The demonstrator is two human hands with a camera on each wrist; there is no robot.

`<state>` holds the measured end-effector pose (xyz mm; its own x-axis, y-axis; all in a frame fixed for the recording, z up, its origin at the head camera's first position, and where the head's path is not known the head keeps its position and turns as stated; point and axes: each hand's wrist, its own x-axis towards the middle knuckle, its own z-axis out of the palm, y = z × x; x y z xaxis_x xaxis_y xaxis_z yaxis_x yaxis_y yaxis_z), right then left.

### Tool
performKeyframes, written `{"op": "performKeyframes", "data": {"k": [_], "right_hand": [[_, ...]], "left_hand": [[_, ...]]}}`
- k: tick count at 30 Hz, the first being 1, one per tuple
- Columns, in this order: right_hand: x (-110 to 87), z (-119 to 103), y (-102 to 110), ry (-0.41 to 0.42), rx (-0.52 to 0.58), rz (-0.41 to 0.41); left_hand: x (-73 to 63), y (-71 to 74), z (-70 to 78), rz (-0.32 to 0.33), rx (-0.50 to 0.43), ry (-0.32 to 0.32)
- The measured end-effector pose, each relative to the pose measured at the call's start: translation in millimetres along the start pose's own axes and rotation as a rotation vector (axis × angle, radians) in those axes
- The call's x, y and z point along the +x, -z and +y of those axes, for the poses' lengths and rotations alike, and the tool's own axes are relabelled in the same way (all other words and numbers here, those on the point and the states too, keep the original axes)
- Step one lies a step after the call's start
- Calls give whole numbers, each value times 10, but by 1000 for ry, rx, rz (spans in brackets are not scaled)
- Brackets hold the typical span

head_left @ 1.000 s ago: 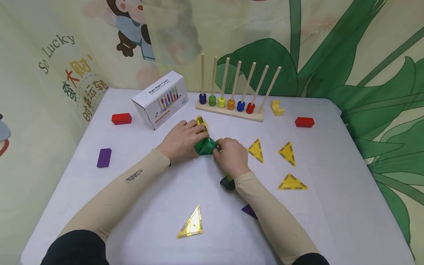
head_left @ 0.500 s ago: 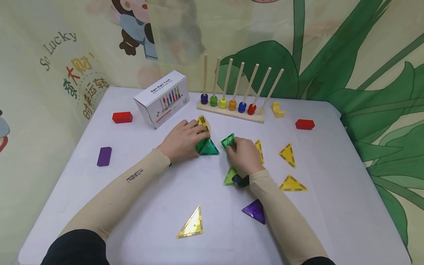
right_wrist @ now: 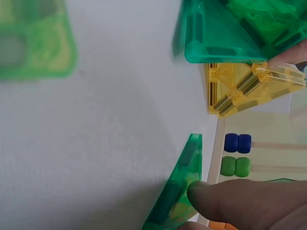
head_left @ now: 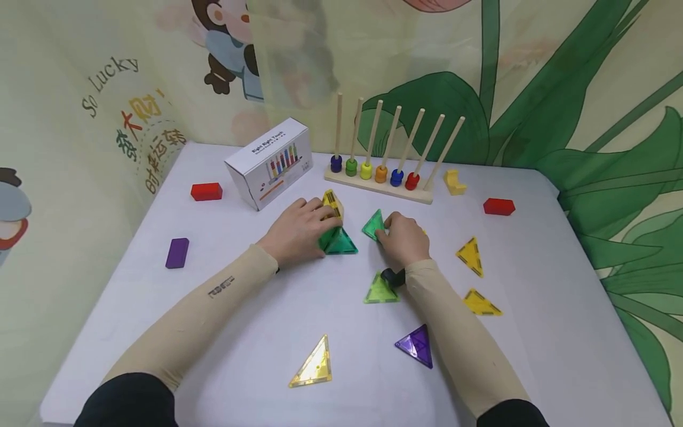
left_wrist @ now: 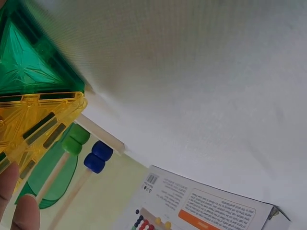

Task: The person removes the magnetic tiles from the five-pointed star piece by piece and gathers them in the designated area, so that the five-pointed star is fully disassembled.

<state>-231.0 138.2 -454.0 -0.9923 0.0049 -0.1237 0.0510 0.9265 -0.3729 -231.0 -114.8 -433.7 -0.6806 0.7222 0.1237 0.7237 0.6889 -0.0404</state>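
My left hand (head_left: 301, 232) grips the tile cluster (head_left: 341, 243); my right hand (head_left: 407, 238) now pinches a green tile (head_left: 372, 225) drawn off toward 2 o'clock, seemingly unattached.

The left arm (head_left: 197, 320) and right arm (head_left: 464, 338) reach forward and slant inward, beige sleeves on the forearms, black fabric above. The left hand (head_left: 304, 233) grips with its back upward and fingers bent; two fingertips (left_wrist: 26, 213) show at the left wrist view's lower corner. The right hand (head_left: 404, 239), apart from it, pinches with its thumb (right_wrist: 230, 199) and curled fingers.
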Motion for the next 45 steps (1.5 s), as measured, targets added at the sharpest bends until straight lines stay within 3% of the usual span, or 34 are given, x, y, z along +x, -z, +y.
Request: {"op": "performKeyframes", "data": {"k": [3, 6, 10, 13, 22, 34, 45], "right_hand": [[-6, -31, -15, 10, -1, 43], [-30, -116, -33, 71, 65, 53], [-59, -274, -72, 235, 219, -90], [-70, -363, -110, 304, 274, -192], [-100, -392, -174, 333, 265, -154], [-162, -372, -189, 373, 245, -100], [-199, -257, -175, 371, 285, -134]], "left_hand": [[-11, -12, 2, 7, -2, 1], [-23, -28, -2, 23, -2, 7], [-39, -61, -6, 70, 13, 14], [-45, -92, -6, 109, 18, 14], [-37, -110, 5, 146, 11, 4], [-35, -51, -2, 105, 8, 13], [-78, -140, 2, 176, 26, 11]]}}
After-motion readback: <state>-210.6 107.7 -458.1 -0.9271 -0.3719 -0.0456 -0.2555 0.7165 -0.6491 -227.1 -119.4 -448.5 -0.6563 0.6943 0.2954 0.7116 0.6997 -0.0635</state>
